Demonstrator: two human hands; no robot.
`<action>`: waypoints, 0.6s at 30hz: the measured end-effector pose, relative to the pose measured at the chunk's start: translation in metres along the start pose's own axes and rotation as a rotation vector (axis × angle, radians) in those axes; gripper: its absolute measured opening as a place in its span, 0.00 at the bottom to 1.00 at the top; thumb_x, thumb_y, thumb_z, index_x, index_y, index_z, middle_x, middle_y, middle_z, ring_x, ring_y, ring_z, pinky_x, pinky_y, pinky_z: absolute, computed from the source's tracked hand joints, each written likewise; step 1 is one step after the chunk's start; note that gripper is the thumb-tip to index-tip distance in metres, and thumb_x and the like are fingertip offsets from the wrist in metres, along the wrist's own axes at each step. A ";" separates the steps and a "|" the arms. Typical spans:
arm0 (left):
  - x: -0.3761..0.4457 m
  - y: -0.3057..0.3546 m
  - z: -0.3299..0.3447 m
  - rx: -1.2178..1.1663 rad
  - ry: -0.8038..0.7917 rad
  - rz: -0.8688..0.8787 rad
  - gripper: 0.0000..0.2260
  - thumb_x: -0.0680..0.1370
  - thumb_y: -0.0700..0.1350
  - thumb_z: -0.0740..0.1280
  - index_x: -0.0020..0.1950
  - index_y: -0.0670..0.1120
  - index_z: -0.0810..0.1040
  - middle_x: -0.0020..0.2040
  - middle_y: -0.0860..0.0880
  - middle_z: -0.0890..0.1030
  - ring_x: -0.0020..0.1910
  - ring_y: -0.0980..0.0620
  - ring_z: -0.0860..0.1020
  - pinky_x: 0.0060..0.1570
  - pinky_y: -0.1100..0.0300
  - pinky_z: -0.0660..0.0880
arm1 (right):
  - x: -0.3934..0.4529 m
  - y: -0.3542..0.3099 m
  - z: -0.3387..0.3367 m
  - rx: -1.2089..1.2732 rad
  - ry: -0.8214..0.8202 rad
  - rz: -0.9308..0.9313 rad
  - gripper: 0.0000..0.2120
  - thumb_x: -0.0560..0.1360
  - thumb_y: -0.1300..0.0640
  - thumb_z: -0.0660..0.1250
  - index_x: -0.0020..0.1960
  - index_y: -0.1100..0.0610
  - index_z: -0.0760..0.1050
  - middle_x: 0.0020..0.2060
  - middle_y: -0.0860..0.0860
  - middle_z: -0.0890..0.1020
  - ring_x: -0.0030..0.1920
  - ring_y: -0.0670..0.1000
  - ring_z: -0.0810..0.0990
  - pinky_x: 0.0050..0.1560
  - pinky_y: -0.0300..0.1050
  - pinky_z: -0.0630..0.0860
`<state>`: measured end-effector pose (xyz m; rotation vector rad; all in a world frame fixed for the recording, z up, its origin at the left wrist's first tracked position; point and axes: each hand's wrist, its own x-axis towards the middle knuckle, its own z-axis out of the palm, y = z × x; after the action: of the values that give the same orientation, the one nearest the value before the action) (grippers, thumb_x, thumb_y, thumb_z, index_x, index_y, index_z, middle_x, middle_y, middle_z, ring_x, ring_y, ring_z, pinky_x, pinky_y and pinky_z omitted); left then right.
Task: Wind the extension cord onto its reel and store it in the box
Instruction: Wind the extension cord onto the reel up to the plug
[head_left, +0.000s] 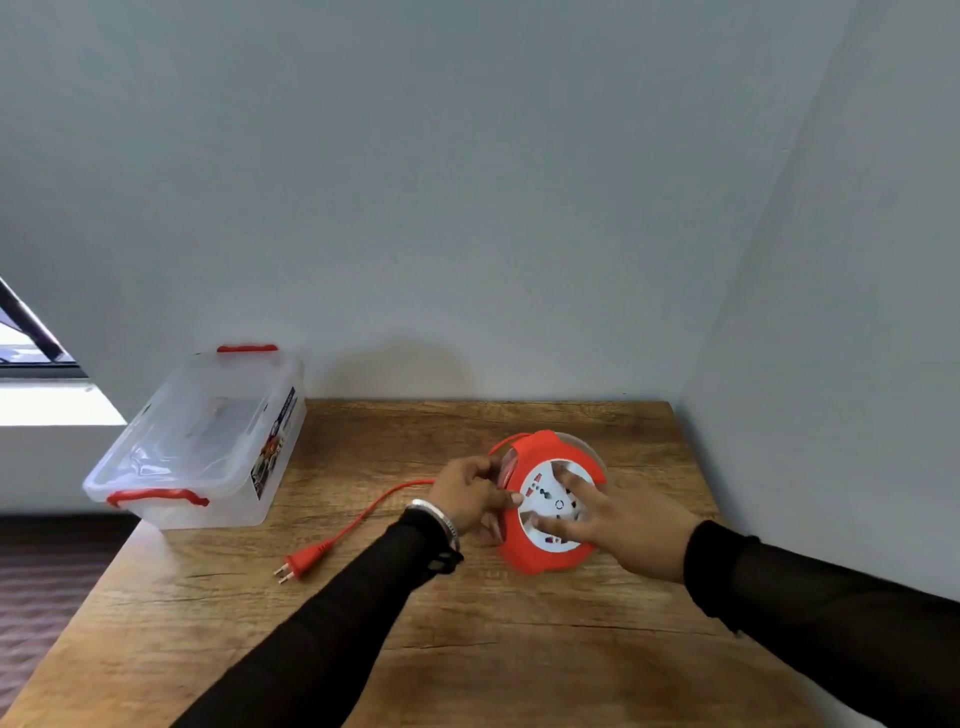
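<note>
On table (467, 649), hands (470, 493) on reel (540, 558)

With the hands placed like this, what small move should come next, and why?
Probably turn the white hub with the right hand while the left hand steadies the reel: the red cord and its plug lie loose on the table.

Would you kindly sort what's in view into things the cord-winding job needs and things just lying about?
Needed for the job:
- reel, gripped by left hand, right hand resting on its face
- red cord with plug
- lidded plastic box

Just there:
- wooden table
- window
</note>
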<state>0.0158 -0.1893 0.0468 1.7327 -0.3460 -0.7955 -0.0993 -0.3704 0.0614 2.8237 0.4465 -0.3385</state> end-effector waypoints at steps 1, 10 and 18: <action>0.001 0.006 -0.004 0.080 -0.046 -0.014 0.13 0.71 0.37 0.72 0.55 0.44 0.78 0.49 0.33 0.81 0.37 0.40 0.80 0.28 0.56 0.79 | 0.002 -0.001 -0.002 -0.014 -0.023 -0.020 0.39 0.79 0.63 0.58 0.73 0.35 0.38 0.74 0.67 0.54 0.60 0.66 0.74 0.53 0.57 0.76; -0.012 -0.002 0.003 0.138 -0.006 -0.088 0.12 0.71 0.39 0.71 0.54 0.47 0.78 0.46 0.45 0.83 0.38 0.42 0.83 0.34 0.51 0.80 | 0.007 -0.020 -0.011 -0.020 -0.016 0.023 0.30 0.79 0.50 0.59 0.74 0.37 0.47 0.56 0.60 0.75 0.50 0.58 0.78 0.47 0.48 0.72; -0.031 -0.048 0.038 -0.525 0.262 -0.157 0.11 0.72 0.31 0.68 0.50 0.42 0.71 0.39 0.44 0.78 0.21 0.49 0.76 0.19 0.60 0.74 | 0.020 -0.032 0.005 0.365 0.107 0.358 0.30 0.74 0.42 0.59 0.74 0.37 0.54 0.60 0.49 0.78 0.57 0.51 0.78 0.47 0.43 0.74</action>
<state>-0.0400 -0.1836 0.0076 1.3507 0.1695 -0.6837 -0.0922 -0.3367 0.0446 3.2053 -0.1211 -0.2120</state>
